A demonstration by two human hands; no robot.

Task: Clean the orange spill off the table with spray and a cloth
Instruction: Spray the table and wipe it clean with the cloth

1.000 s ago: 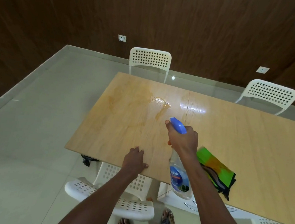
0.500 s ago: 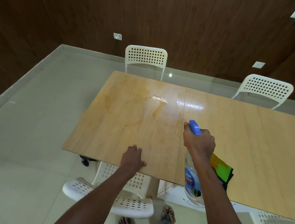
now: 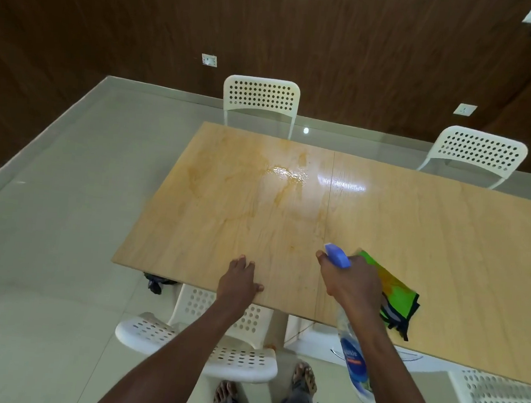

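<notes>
Glossy wood table (image 3: pixel 446 249): left hand (image 3: pixel 239 284) flat, right hand (image 3: pixel 351 282) gripping plastic spray bottle (image 3: pixel 352 353).

White lettering shows on the blue label of the spray bottle (image 3: pixel 352 358), but it's too blurred to read.

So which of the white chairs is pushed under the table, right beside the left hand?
The near chair below the left hand; the two far chairs stand across the table.
</notes>
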